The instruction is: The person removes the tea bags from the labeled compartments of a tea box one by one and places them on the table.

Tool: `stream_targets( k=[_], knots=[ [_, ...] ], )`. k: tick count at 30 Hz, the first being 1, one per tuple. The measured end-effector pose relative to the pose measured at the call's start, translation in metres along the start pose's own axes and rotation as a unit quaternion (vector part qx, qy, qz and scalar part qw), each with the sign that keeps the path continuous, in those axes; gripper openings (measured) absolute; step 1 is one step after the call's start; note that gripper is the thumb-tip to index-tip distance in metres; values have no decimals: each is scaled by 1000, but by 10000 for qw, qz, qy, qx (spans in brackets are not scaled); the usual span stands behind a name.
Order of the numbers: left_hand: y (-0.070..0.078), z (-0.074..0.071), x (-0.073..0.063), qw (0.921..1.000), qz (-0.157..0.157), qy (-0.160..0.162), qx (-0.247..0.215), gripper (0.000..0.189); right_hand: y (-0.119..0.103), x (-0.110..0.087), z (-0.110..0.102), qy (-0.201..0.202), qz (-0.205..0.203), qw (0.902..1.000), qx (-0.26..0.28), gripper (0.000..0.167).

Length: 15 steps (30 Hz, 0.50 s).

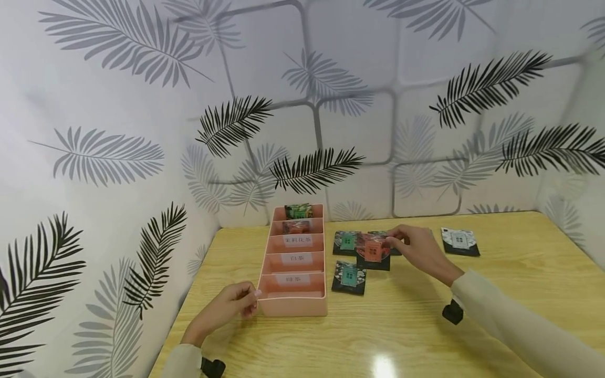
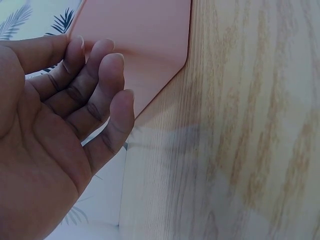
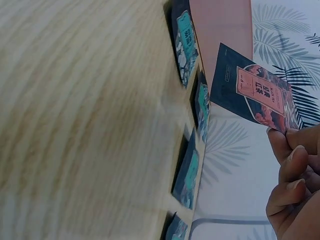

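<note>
Between thumb and fingers, my right hand (image 1: 418,249) pinches one corner of a black tea sachet with a red label (image 1: 373,251), held above other sachets. The right wrist view shows this red-label sachet (image 3: 257,90) tilted and off the table. At the front left corner of a pink divided box (image 1: 293,306), my left hand (image 1: 231,304) pinches the rim with thumb and fingertips. Its other fingers curl beside the box wall (image 2: 150,50) in the left wrist view. Green-label sachets (image 1: 299,211) stand in the box's rear compartment, red ones (image 1: 296,227) in the one before it.
Right of the box lie a green-label sachet (image 1: 346,242) and a teal-label sachet (image 1: 348,277). Another is partly hidden behind the red one. A white-label sachet (image 1: 460,241) lies farther right. White paper labels (image 1: 298,240) mark the front compartments. A leaf-patterned backdrop (image 1: 350,181) borders the wooden table.
</note>
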<state>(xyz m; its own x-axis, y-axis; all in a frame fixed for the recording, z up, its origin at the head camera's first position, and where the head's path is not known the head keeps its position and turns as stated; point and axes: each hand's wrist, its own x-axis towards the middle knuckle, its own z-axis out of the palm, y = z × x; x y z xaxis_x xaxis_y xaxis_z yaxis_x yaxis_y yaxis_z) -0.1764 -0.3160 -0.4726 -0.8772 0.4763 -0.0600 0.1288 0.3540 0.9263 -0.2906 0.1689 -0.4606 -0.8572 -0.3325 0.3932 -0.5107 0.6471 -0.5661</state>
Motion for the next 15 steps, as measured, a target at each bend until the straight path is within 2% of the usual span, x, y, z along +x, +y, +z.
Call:
stream_targets(
  k=[15],
  knots=[
    [3, 0, 0, 9998, -167, 29, 102, 36, 23, -37, -5, -340, 417, 9984, 147, 9]
  ],
)
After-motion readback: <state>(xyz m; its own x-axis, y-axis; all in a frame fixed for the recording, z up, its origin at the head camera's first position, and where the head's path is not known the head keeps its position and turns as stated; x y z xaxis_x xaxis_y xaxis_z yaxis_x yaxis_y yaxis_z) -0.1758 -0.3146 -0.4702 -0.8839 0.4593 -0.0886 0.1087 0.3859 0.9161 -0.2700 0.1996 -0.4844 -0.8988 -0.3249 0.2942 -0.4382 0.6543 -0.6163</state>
